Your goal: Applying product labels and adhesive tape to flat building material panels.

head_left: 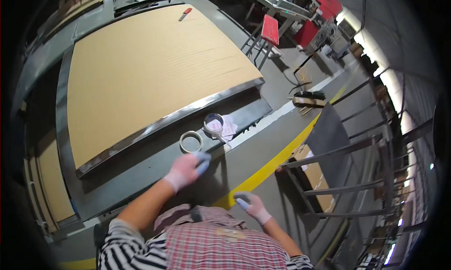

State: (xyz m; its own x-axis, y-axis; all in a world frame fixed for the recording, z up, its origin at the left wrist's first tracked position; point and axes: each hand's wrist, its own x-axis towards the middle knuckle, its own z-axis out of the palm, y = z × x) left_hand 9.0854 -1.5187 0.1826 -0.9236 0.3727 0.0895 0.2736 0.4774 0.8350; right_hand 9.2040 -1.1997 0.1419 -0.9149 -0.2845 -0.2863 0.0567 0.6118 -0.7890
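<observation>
Left hand point(185, 170): half open, apparently empty, just beside a tape roll point(182, 141) on the grey ledge point(127, 169) | Right hand point(254, 207): half open, apparently empty | Progress: tan sheet point(155, 73) already spread; what remains unclear

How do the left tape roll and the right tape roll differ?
The left roll is nearer your left hand; the right roll sits farther off. The left roll lies directly on the ledge; the right roll overlaps pale paper. The left roll's inside looks pale, the right roll's partly dark. Both are ring-shaped.
</observation>
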